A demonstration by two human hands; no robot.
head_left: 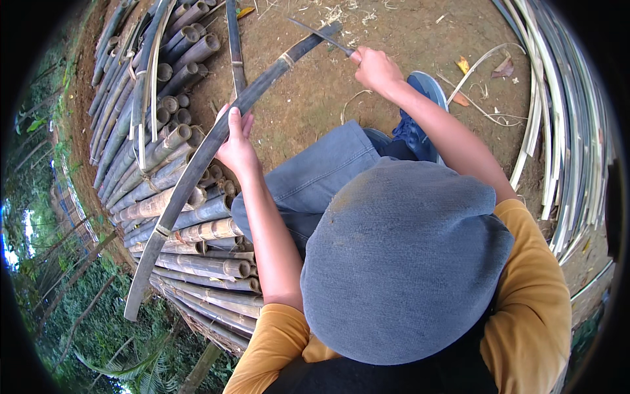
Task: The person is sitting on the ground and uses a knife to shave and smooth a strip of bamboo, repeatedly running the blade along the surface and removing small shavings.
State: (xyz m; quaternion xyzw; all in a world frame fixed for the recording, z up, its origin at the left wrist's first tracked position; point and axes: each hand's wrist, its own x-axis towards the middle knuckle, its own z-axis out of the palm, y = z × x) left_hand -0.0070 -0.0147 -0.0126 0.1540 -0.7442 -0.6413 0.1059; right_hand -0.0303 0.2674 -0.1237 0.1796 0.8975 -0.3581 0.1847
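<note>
My left hand point(237, 146) is closed around a long, dark split bamboo strip point(190, 176), thumb lying along its top. The strip runs slantwise from lower left up to the top middle, with pale rings at its nodes. In my right hand point(378, 69) is a knife point(328, 41), gripped by its handle, most of which my fingers hide. Its narrow blade points up and left and crosses the strip close to the far end. I cannot tell whether the edge touches the bamboo.
Stacked bamboo poles point(197, 233) fill the left side. Another dark strip point(235, 59) lies behind the held one. Long pale and dark strips point(558, 131) curve along the right. Shavings point(335, 13) and leaves dot the dirt ground point(282, 85). A grey knit cap point(400, 262) covers the lower middle.
</note>
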